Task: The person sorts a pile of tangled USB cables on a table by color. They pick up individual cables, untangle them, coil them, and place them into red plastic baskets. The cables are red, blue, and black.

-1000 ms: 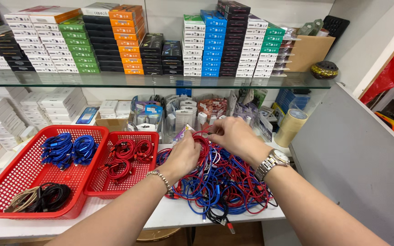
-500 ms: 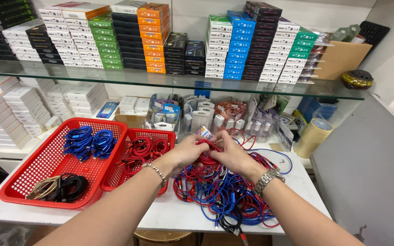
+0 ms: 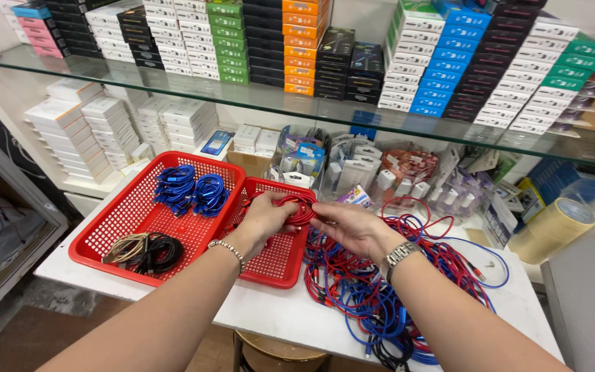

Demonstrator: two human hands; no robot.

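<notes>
Head view: both hands [image 3: 263, 220] [image 3: 352, 227] now pinch the coiled red cable [image 3: 302, 209] over the smaller red basket [image 3: 277, 265].

Shop, stacked boxes [image 3: 256, 41], glass shelf [image 3: 173, 86]

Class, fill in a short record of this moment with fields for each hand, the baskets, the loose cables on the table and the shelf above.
left hand: grips a coiled red cable over the smaller red basket
right hand: fingers on the same coil
larger red basket: blue coiled cables, black and tan cables
table: tangled pile of red and blue cables
glass shelf: stacked coloured boxes
</notes>
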